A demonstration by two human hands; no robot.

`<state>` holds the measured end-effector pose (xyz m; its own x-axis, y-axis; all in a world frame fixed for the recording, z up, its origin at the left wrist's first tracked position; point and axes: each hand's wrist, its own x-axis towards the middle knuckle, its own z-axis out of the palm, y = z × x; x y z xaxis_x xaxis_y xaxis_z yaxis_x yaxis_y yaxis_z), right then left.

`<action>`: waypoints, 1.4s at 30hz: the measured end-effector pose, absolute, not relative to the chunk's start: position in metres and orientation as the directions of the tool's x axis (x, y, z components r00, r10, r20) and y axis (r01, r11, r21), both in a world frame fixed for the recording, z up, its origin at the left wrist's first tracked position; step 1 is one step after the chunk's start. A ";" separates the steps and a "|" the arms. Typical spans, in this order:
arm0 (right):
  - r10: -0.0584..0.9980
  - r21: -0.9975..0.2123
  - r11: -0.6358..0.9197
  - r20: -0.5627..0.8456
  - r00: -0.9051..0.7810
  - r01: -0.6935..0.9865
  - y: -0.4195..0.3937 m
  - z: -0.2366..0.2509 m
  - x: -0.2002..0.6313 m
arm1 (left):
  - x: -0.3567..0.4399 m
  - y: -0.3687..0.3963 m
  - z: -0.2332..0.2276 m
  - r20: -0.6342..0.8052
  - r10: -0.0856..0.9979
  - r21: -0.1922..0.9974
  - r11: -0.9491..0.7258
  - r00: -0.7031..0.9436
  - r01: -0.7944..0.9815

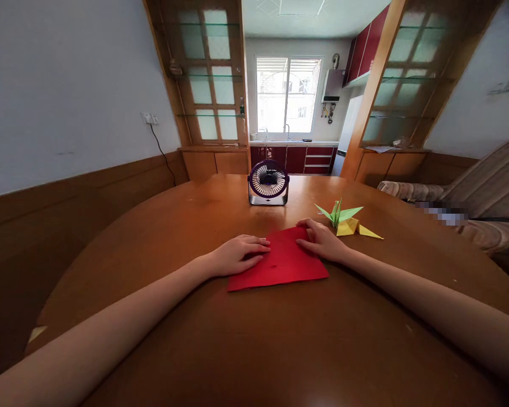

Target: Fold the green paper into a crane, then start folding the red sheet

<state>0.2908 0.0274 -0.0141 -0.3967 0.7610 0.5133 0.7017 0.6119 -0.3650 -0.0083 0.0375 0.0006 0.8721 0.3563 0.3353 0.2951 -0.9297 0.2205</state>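
1. Red paper (282,265): flat on the desk (254,350), between the two hands, partly under the fingers of both. Near edge is the wide one, on the person's side of the fingers. Small dark mark on its face, between the two sets of fingers and a bit nearer the person.
2. Left hand (237,255): palm down, left fingers (257,248) stretched out and released, lying over the paper's left edge. Thumb apart from the rest, pointing inward.
3. Right hand (324,243): at the paper's far right part. Right fingers (309,245): thumb laid on the red face, index bent near the far corner, gap between them. Touching the paper; can't tell if they're pinching it or only pressing. Remaining ones mostly hidden.
4. Green paper bird (338,216): just beyond the right fingers and to their right, pointed wings spread.
5. Yellow paper bird (346,228): right of the right fingers, nearer than the green one, which overlaps it in view. Can't tell if they touch.
6. Fan (268,180): upright on the desk, beyond both sets of fingers, roughly centred between them. Dark round rim, U-shaped stand.
7. Striped armchair (492,183): well right of the right fingers, past the desk edge.
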 end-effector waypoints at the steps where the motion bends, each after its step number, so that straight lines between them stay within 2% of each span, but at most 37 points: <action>1: 0.750 -0.369 0.625 0.528 -0.398 0.688 0.026 -0.014 0.291 | -0.008 0.037 0.001 0.321 0.354 0.203 -0.932 0.879 0.301; 6: 0.690 -0.339 0.683 0.591 -0.419 0.647 0.022 -0.014 0.291 | -0.009 0.036 0.002 0.272 0.342 0.124 -0.939 0.900 0.320; 12: 0.620 -0.311 0.746 0.648 -0.443 0.589 0.012 -0.012 0.283 | -0.009 0.035 0.002 0.251 0.351 0.124 -0.936 0.902 0.330; 17: 0.505 -0.257 0.856 0.600 -0.621 0.448 0.002 -0.006 0.272 | -0.009 0.034 0.004 0.236 0.367 0.140 -0.929 0.900 0.342; 20: 0.453 -0.264 0.891 0.574 -0.682 0.369 0.000 -0.003 0.270 | -0.009 0.033 0.005 0.230 0.374 0.168 -0.925 0.899 0.341; 31: 0.450 -0.265 0.891 0.429 -0.783 0.367 0.003 -0.007 0.274 | -0.012 0.036 0.005 0.255 0.360 0.228 -0.924 0.897 0.306; 42: 0.435 -0.223 0.900 0.407 -0.803 0.375 0.000 -0.005 0.274 | -0.018 0.047 0.001 0.205 0.399 0.409 -0.864 0.894 0.292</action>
<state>0.2740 0.0001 -0.0048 -0.8030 0.4351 0.4073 0.3745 0.9000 -0.2231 -0.0175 0.0466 0.0015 0.8936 0.3992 0.2050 0.2924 -0.8645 0.4088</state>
